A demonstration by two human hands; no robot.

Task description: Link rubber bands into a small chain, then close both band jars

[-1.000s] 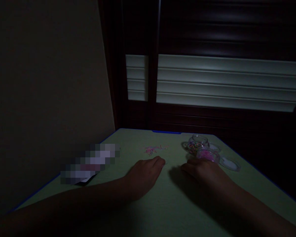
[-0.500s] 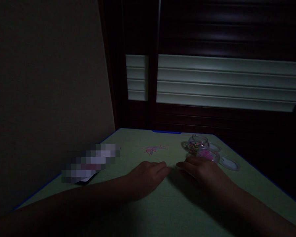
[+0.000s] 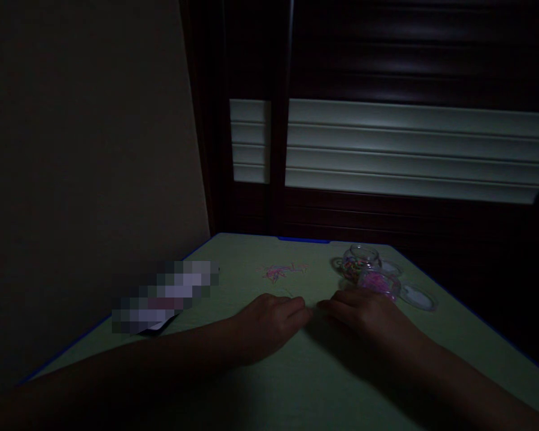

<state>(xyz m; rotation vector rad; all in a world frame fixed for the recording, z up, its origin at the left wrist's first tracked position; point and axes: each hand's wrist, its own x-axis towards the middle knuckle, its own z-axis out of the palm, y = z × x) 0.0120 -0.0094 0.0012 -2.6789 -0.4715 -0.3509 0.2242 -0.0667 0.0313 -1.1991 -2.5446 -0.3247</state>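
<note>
Low over the middle of the table, my left hand has its fingers closed in a pinch. Facing it, my right hand is closed too, with its fingertips a small gap from the left ones. Whatever either hand pinches is too small and dark to make out. Beyond them lies a loose pile of thin pink and coloured strands. Just behind my right hand, a clear jar with pink contents lies tilted against an upright clear jar with multicoloured pieces.
Two clear round lids, one nearer and one behind, lie right of the jars. A blurred flat object rests on the table's left side. The green table has a blue edge. A wall stands left, dark slatted panels behind.
My right hand has shifted slightly left, narrowing the gap to my left fingertips. The left hand has barely moved, and the jars and strand pile stay in place.
</note>
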